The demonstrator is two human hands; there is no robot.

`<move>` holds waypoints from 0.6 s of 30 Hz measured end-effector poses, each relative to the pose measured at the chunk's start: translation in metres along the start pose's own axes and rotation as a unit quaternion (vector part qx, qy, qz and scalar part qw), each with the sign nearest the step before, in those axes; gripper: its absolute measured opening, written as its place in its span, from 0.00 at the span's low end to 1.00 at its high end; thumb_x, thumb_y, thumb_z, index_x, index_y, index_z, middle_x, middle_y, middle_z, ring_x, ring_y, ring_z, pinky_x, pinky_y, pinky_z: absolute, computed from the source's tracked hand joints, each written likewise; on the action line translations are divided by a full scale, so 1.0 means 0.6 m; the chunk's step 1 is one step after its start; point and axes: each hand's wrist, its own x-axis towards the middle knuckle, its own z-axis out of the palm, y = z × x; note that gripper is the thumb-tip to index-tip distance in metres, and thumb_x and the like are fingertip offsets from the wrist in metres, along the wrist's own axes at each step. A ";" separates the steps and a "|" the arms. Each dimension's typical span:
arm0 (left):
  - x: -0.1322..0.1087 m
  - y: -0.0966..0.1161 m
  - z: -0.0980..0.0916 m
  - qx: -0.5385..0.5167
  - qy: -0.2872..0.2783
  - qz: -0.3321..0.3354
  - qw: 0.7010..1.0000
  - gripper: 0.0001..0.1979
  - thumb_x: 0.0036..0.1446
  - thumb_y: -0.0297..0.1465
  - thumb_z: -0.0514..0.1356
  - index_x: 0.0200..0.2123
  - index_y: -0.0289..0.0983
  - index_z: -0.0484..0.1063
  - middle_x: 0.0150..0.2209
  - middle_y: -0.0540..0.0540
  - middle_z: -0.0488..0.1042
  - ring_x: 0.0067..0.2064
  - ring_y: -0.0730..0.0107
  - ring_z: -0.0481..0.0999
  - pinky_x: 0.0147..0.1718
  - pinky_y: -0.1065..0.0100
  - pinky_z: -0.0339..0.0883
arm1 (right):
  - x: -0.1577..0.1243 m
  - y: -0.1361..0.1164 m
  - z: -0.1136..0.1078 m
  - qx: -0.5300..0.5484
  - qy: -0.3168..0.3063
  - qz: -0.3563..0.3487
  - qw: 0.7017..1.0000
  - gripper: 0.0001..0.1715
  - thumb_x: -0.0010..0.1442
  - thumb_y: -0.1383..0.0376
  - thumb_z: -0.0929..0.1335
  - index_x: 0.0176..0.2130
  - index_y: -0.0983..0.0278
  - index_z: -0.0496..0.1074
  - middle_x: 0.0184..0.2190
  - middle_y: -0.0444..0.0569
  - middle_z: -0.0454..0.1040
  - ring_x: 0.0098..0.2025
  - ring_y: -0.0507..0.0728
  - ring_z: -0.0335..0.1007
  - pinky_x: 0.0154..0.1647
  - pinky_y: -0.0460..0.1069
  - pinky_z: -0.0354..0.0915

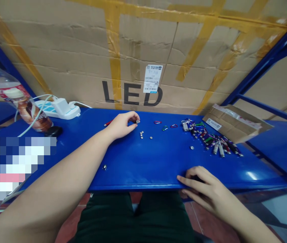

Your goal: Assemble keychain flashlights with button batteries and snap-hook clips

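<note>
My left hand [123, 125] reaches out over the blue table, with thumb and forefinger pinching a small silver button cell [138, 122]. Beside those fingertips lie several more button cells [141, 135], and a single one [151, 137] sits a little to their right. A red tube [108, 123] is partly covered by my left hand. My right hand [206, 185] rests at the table's front edge, fingers apart and holding nothing. Small carabiners [158, 122] in red and green lie past the cells. Two little metal caps [104, 167] [192, 147] are on the tabletop.
A pile of small keychain flashlights [209, 138] lies at the right by a small cardboard box [236, 123]. At the left are a drink bottle [24, 101] and a white power strip [68, 110] with cables. A large taped carton [82, 50] stands behind the table.
</note>
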 end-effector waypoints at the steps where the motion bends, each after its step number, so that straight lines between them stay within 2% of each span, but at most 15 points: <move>1: 0.000 -0.001 0.000 -0.004 0.000 -0.002 1.000 0.08 0.59 0.28 0.63 0.42 0.40 0.74 0.44 0.47 0.81 0.46 0.63 0.81 0.49 0.60 0.74 | -0.003 0.001 0.001 0.010 0.014 -0.009 1.000 0.14 0.69 0.68 0.69 0.52 0.60 0.78 0.40 0.54 0.73 0.42 0.58 0.72 0.40 0.52 0.72; 4: 0.000 -0.004 0.001 -0.009 -0.007 -0.007 1.000 0.08 0.59 0.28 0.63 0.42 0.40 0.74 0.43 0.46 0.81 0.46 0.63 0.81 0.49 0.59 0.74 | -0.005 -0.005 0.010 0.028 0.060 -0.019 0.998 0.09 0.66 0.74 0.69 0.41 0.62 0.77 0.34 0.50 0.71 0.37 0.56 0.69 0.38 0.53 0.69; 6: 0.000 -0.005 0.003 -0.009 -0.016 -0.008 1.000 0.08 0.58 0.29 0.63 0.43 0.40 0.75 0.44 0.46 0.81 0.46 0.63 0.81 0.49 0.59 0.75 | -0.006 -0.011 0.017 0.031 0.094 -0.015 0.995 0.11 0.64 0.76 0.69 0.36 0.61 0.75 0.32 0.49 0.71 0.35 0.56 0.68 0.38 0.54 0.68; 10: -0.001 0.000 0.004 -0.006 -0.039 -0.004 0.999 0.09 0.59 0.30 0.63 0.44 0.40 0.75 0.45 0.45 0.81 0.48 0.61 0.80 0.50 0.57 0.75 | -0.010 -0.018 0.026 0.055 0.136 0.006 0.989 0.15 0.61 0.76 0.70 0.42 0.57 0.77 0.33 0.50 0.75 0.34 0.59 0.72 0.39 0.58 0.72; 13: -0.002 0.009 0.005 -0.017 -0.057 0.002 0.998 0.08 0.60 0.31 0.62 0.44 0.40 0.76 0.45 0.45 0.81 0.48 0.61 0.80 0.50 0.56 0.75 | 0.003 -0.019 0.025 0.107 0.146 0.023 0.983 0.19 0.61 0.76 0.70 0.46 0.54 0.76 0.33 0.49 0.78 0.34 0.60 0.75 0.36 0.57 0.74; 18: -0.004 0.021 0.005 -0.065 -0.088 0.015 0.994 0.09 0.59 0.31 0.63 0.43 0.39 0.76 0.43 0.45 0.81 0.45 0.63 0.80 0.49 0.58 0.75 | 0.078 -0.010 0.011 0.149 0.122 -0.020 0.981 0.13 0.63 0.74 0.70 0.43 0.57 0.77 0.34 0.48 0.81 0.35 0.56 0.77 0.37 0.52 0.74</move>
